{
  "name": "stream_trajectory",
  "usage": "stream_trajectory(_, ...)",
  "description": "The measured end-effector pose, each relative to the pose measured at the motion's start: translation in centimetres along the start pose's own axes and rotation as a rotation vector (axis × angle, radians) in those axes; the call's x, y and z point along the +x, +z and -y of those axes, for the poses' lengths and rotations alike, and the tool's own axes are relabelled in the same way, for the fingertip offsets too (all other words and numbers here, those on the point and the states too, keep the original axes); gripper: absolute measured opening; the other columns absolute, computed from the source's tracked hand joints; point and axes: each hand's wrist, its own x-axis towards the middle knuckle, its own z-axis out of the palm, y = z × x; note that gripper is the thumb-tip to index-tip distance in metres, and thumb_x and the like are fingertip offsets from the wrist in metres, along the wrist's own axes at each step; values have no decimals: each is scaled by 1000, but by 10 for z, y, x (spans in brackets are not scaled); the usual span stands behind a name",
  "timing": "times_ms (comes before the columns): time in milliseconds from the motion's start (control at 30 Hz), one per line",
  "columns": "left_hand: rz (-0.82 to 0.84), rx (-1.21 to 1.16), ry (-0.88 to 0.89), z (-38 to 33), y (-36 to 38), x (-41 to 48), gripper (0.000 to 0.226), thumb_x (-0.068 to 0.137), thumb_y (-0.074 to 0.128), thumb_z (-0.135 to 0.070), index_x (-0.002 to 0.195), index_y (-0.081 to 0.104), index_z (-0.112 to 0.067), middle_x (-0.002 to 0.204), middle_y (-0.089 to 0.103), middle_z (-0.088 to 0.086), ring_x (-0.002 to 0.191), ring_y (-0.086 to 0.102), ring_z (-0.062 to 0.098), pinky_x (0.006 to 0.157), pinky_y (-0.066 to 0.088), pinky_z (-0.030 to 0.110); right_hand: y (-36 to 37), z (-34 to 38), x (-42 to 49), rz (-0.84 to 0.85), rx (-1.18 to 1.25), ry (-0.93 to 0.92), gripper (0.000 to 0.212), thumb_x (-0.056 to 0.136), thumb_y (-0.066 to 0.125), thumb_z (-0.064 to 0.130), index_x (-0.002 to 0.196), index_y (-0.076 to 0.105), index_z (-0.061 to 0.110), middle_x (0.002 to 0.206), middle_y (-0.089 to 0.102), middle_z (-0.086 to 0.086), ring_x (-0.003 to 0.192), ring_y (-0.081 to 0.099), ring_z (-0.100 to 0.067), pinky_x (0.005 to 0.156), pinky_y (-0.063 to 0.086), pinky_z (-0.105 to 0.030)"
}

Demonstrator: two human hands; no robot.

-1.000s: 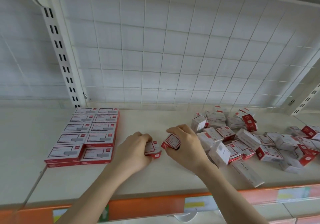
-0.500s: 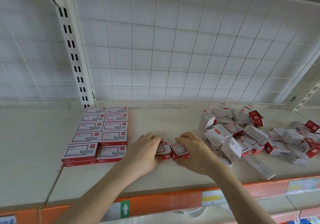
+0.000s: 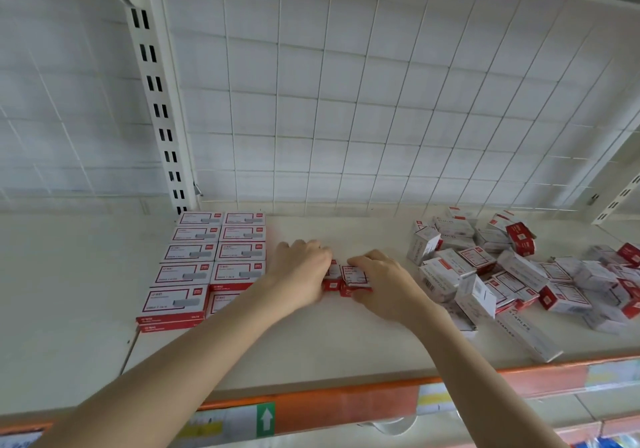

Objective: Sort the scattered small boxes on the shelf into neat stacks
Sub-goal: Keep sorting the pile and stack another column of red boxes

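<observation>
While both hands are working at the middle of the shelf (image 3: 346,350), two small staple boxes are lying side by side between them on its surface, touching or very nearly so. The left hand (image 3: 301,271) is curling its fingers (image 3: 320,248) over the left staple box (image 3: 333,274), gripping it from above. The right hand (image 3: 382,283) is doing the same to the right staple box (image 3: 356,275), its fingers (image 3: 363,260) clenching over the far edge.

The coming move is probably turning on one fact. The neat stacks (image 3: 194,274) are lying directly to the left of the pair, just beyond the left hand, so that hand is the nearer one for carrying a box across. The scattered pile (image 3: 519,267) is lying to the right, just beside the right wrist.

Each held box is showing a red end toward the camera, but the hands are covering too much to tell which way the long axes are running. The left forearm is hiding the front of the nearer stacks, and the pile is running off the right edge of view.
</observation>
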Motion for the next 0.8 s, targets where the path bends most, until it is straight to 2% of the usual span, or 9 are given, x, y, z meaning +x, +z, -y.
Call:
stream_trajectory(200,-7,0,-39,16,2,22,25,85,55,-10,110,55,-11,110,56,7,102,54,27,70,35,32,2,4,26,-17,-22,21,48,86,56,19,132,43,16,125,45,-11,115,44,-31,91,38,-31)
stream_trajectory(433,-38,-97,-74,23,5,35,30,87,48,0,115,54,-9,111,52,9,105,52,28,68,37,32,5,4,48,-28,-60,79,44,89,52,16,132,41,13,130,40,-11,118,38,-32,93,41,-37)
stream_trajectory(600,-59,-137,-100,23,10,44,36,87,43,4,119,53,-9,116,51,8,110,49,28,71,38,32,3,1,56,-48,-58,123,39,90,52,15,129,44,12,128,39,-11,117,38,-30,90,42,-37)
stream_trajectory(733,-35,-101,-131,19,9,52,41,88,41,3,125,51,-14,122,49,7,114,44,29,84,40,35,2,-3,61,-56,-57,139,38,90,51,13,127,45,11,127,39,-11,116,39,-31,86,41,-35)
stream_trajectory(800,-14,-102,-156,15,8,53,40,88,41,2,124,49,-13,125,45,8,117,40,30,85,38,36,1,-5,64,-63,-58,148,37,89,50,12,125,46,11,126,39,-12,114,40,-31,85,42,-35)
